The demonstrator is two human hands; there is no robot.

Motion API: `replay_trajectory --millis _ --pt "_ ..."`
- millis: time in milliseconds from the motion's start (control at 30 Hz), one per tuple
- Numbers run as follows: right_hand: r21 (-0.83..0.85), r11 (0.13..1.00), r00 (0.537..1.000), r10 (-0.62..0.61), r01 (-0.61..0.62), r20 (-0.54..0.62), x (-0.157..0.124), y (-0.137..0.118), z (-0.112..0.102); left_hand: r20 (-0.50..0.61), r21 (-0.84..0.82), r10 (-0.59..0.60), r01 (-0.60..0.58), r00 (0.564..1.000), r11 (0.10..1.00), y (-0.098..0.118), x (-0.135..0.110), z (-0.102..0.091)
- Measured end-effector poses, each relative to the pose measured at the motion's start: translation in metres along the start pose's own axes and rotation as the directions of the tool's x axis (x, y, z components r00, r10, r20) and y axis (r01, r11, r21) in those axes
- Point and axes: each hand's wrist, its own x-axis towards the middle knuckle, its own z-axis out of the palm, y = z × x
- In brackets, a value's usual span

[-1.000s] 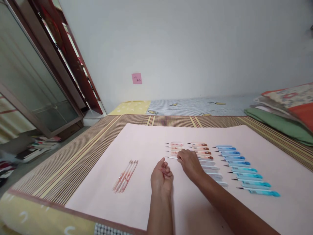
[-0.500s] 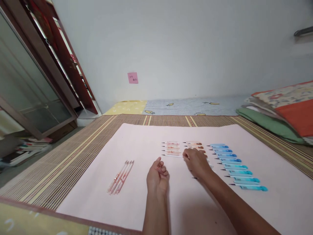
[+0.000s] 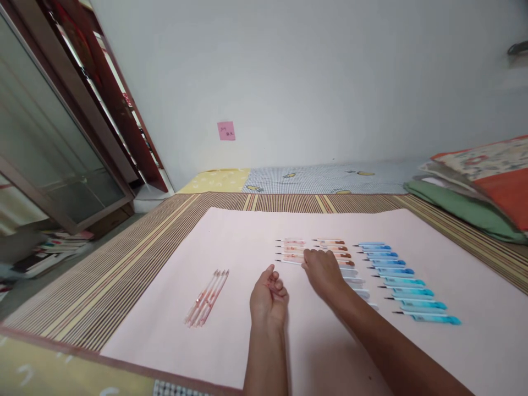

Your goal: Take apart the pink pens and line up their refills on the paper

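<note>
My right hand (image 3: 324,274) is closed, knuckles up, over the rows in the middle of the pink sheet. Its fingertips pinch the rear end of a thin white pen refill (image 3: 289,262) with a dark tip pointing left. Just beyond lie pink pen barrels (image 3: 293,249) and refills, stacked in a short column. Brown-ended pens (image 3: 332,242) and grey-white ones (image 3: 355,281) lie partly hidden behind the hand. My left hand (image 3: 269,296) rests palm up nearby, fingers loosely curled, thumb apart, holding nothing. Left of it, several clear pink pens (image 3: 207,300) lie side by side.
A slanting column of blue pens and refills (image 3: 402,283) lies at the right. The pink sheet (image 3: 165,335) covers a striped mat (image 3: 103,264). Folded bedding (image 3: 466,212) sits at the far right, against a white wall with a pink note (image 3: 226,131).
My right hand has shifted slightly left along the refill, uncovering more of the grey-white pens. My left hand stays in much the same pose. The view has turned slightly left.
</note>
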Motion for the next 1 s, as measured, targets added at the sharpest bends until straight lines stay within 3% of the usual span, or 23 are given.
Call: replay_trajectory --millis 267,733,833,933,1000 --pt "-0.019 1.000 1.000 -0.012 0.012 -0.028 -0.003 -0.003 0.001 0.018 0.013 0.005 -0.006 1.000 1.000 -0.001 0.000 -0.001" --pt "0.122 0.965 0.972 -0.224 0.232 -0.072 0.007 -0.033 -0.001 0.004 0.009 -0.002 0.002 1.000 1.000 0.001 -0.002 0.002" --pt "0.160 0.959 0.971 -0.224 0.235 -0.088 0.010 -0.037 -0.002 0.008 0.007 0.001 -0.001 1.000 1.000 0.002 -0.001 0.000" --pt "0.320 0.926 0.976 -0.161 0.202 -0.149 0.006 -0.035 -0.007 -0.011 0.014 0.012 -0.012 1.000 1.000 0.003 0.001 -0.001" --pt "0.553 0.806 0.971 -0.107 0.211 -0.214 -0.005 -0.034 -0.015 -0.023 0.021 0.023 -0.023 0.999 1.000 0.002 0.002 0.000"
